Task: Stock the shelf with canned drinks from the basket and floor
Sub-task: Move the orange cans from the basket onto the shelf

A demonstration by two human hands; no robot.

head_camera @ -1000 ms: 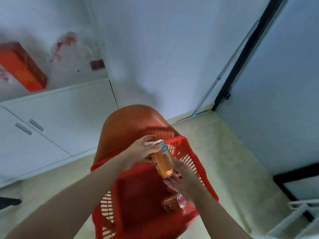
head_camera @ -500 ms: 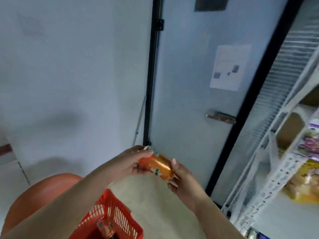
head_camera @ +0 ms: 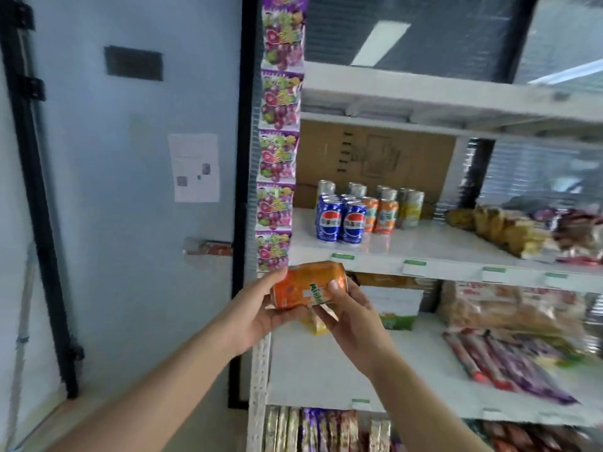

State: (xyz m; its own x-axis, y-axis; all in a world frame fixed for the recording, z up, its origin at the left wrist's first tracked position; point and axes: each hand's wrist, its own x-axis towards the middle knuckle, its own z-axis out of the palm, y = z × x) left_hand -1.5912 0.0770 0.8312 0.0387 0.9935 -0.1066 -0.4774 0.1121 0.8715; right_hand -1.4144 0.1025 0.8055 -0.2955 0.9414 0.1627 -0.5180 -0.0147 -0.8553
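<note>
An orange drink can point(head_camera: 308, 284) lies sideways between both hands, in front of the white shelf's point(head_camera: 440, 247) front edge. My left hand point(head_camera: 257, 313) grips its left end from below. My right hand point(head_camera: 350, 313) holds its right end, thumb on top. On the shelf stand several cans: blue cola cans point(head_camera: 341, 221), orange cans point(head_camera: 380, 215) and a yellow can point(head_camera: 410, 208). The basket is out of view.
A strip of purple candy packets point(head_camera: 277, 164) hangs down the shelf's left post. Snack packs point(head_camera: 522, 230) fill the shelf's right side and the lower shelves point(head_camera: 326, 370). A cardboard box point(head_camera: 375, 158) stands behind the cans. A pale door point(head_camera: 137, 190) is at left.
The view has swung up and right from the red basket to the shelf. Both hands have carried the orange can up to the shelf's front, and it now lies sideways.
</note>
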